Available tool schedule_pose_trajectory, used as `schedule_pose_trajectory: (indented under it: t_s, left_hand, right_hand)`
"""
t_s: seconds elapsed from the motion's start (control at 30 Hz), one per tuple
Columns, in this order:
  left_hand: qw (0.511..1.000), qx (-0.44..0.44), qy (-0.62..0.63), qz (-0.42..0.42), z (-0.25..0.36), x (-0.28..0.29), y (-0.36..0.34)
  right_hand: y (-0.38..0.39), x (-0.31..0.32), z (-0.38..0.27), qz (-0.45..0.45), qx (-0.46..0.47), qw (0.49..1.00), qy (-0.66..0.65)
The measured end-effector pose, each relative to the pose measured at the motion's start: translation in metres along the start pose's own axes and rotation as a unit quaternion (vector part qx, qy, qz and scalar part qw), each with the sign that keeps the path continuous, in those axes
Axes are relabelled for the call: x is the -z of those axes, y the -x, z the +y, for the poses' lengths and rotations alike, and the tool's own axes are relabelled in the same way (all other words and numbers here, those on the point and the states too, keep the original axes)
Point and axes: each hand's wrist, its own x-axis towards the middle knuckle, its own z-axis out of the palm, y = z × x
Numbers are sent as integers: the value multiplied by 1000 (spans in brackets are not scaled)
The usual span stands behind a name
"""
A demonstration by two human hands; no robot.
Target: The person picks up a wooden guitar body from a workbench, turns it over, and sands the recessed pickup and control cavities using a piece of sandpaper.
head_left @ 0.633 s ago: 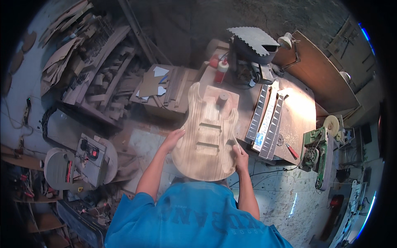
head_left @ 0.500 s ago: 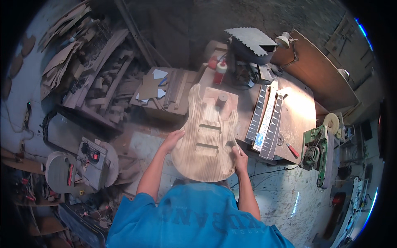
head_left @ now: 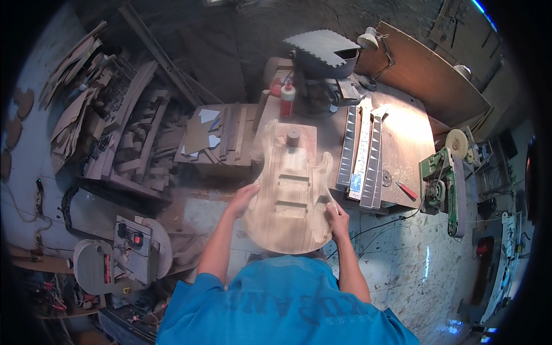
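I hold a pale, striped-grain wooden electric guitar body (head_left: pixel 275 227) flat in front of my waist. Two rectangular pickup cavities and a further opening near its right edge show in the face. My left hand (head_left: pixel 246 199) grips its left edge at the waist, and my right hand (head_left: pixel 338 219) is closed around the right edge. Just past the body's neck end, a short upright cylinder (head_left: pixel 292 137) stands on a reddish wooden board (head_left: pixel 308 134). The body's upper part overlaps that board in view; whether it touches the cylinder I cannot tell.
Guitar necks and inlaid fingerboards (head_left: pixel 360 155) lie on the right bench (head_left: pixel 405 138) near a red-handled tool (head_left: pixel 407 191). A red-and-white bottle (head_left: pixel 287 100) stands behind the board. A green belt sander (head_left: pixel 445 172) is at right; wood scraps (head_left: pixel 141 144) fill a left rack. Cables cross the floor.
The view has turned a little, so the bench and its items appear farther left. Both hands keep their grip on the guitar body, which looks nearly unmoved in the picture.
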Motion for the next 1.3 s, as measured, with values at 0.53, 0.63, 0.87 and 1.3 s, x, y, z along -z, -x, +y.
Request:
schedule_pose_trajectory:
  t_s: [0.53,0.63,0.87,1.3]
  left_hand:
    - [999,-5,-31,-12,-19,-16,-6]
    - [1000,4,-26,-12,-21,-19,-1]
    - [1000,11,-8,-5,-29,-28,16]
    - [999,31,-15,-6,-34,-33,45]
  right_hand:
    - [10,25,6,23,4,1000,-3]
    - [15,28,5,17,13,1000,-4]
    - [32,36,6,21,9,1000,5]
    - [55,47,17,22,-2,999,29]
